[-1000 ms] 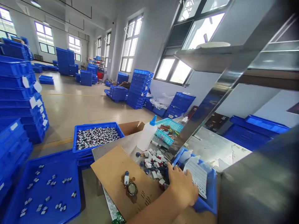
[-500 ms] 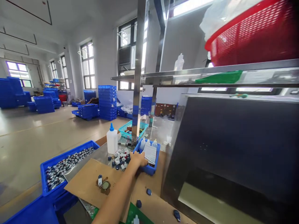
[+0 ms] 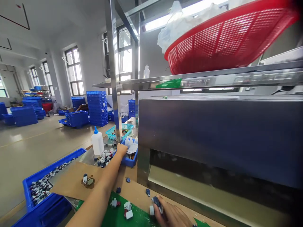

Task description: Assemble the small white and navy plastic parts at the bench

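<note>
My left hand [image 3: 121, 149] reaches forward to a small blue bin [image 3: 129, 162] and closes on its left rim; part of the fingers is hidden. Small bottles [image 3: 129, 141] and a white printed paper [image 3: 132, 148] lie in the bin. At the bottom, my right hand [image 3: 171, 212] pinches a small dark blue plastic piece [image 3: 156, 200] between thumb and fingers. Beside it is a white block [image 3: 151, 210]. Several white and dark red pieces [image 3: 127, 206] rest on a green mat [image 3: 139, 217]. More dark blue pieces [image 3: 148, 192] lie on the cardboard [image 3: 132, 189].
A white squeeze bottle [image 3: 98, 143] with a blue cap stands beside a pile of small pieces [image 3: 105, 157]. Left is a blue crate [image 3: 27, 192] full of pieces. A large metal box [image 3: 201, 132] fills the right, under a shelf [image 3: 146, 84] holding a red basket [image 3: 213, 47].
The view has swung to the right. My right hand has come into view with the dark blue piece. My left hand stays at the small blue bin.
</note>
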`<state>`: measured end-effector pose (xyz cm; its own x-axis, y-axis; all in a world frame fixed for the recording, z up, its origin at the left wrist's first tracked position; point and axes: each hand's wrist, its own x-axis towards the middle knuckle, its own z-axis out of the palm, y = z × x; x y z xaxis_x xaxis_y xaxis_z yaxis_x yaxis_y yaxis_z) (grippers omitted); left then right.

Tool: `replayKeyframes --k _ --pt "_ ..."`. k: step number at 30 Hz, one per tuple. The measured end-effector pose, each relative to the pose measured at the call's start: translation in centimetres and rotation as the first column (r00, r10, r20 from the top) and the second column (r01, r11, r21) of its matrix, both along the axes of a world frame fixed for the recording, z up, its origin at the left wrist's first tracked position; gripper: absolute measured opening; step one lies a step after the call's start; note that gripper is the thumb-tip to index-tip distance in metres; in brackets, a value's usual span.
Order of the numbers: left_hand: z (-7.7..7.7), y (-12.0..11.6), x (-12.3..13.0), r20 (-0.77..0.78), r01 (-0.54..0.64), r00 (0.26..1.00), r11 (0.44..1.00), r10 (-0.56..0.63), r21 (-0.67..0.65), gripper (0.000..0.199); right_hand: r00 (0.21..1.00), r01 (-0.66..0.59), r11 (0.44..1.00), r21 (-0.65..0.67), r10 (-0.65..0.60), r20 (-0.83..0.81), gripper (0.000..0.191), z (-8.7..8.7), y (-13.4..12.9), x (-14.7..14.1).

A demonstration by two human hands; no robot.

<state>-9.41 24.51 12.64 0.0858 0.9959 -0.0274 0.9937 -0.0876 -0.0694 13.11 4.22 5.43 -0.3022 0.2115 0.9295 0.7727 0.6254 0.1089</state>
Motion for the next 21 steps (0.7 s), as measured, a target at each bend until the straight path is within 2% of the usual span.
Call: replayKeyframes --k 4,13,17,21 --pt "0.2 0.2 -0.2 -0.030 0.022 0.999 0.999 -0.020 0.042 0.033 0.999 0.027 0.999 0.047 -0.025 -0.044 0.015 0.1 -0.2 -0.2" --pt "2.3 0.4 -0.5 0.031 -0.043 0.999 0.998 0.042 0.043 0.028 0.999 0.032 0.999 -0.036 -0.033 -0.015 0.016 0.0 -0.3 -0.1" --pt "3.7 -0.3 -0.6 0.115 -0.061 0.992 0.995 0.052 0.079 0.026 0.999 0.031 0.999 -0.033 -0.031 -0.008 0.016 0.3 -0.3 -0.2" --pt "5.9 -2.0 -1.0 0.254 -0.091 0.966 0.986 0.052 0.142 0.023 1.000 0.026 0.999 -0.026 -0.026 -0.007 0.017 0.4 -0.3 -0.4"
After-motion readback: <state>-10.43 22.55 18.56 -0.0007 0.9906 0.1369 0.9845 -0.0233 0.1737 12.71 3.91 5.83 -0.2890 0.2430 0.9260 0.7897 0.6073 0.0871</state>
